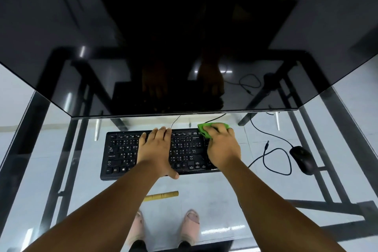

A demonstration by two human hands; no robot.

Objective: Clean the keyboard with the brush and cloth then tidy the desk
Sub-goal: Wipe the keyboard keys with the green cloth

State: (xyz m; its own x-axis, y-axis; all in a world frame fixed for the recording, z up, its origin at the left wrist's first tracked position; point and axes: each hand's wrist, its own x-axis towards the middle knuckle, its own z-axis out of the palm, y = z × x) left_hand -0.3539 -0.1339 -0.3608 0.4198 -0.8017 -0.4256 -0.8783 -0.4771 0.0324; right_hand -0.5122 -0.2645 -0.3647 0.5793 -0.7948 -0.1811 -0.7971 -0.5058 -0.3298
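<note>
A big dark monitor [184, 47] fills the top half of the view, switched off, reflecting both hands. Below it sits a glass desk [235, 186] on a black frame; floor and the person's 2 feet show through the glass.

Centre of the desk: a black keyboard [122, 153], full width, w/ white legends. Readable bits incl. Q, W, A, S, X, "Caps Lock", "Enter", "Shift", "Ctrl", plus a 2nd script on the keys too small to read. No brand visible.

Left hand [155, 149] lies flat on the middle of the keyboard, fingers loosely spread, palm down, apparently steadying it. Right hand [223, 147] is pressed down over a green cloth [204, 129] at the keyboard's far right corner, fingers curled onto the cloth; cloth pokes out past the fingertips.

Right of the keyboard, apart from it: a black mouse [302, 159] w/ looping black cables [274, 161].

Near desk edge, btwn the forearms: a yellowish stick [161, 196], prob. the brush handle; bristles hidden.

Step in hand, as I judge it: the cloth wipe, at the right end. Next likely needs the cloth drawn across the remaining keys while the left hand shifts aside, then tidying the brush, cloth & cables.
</note>
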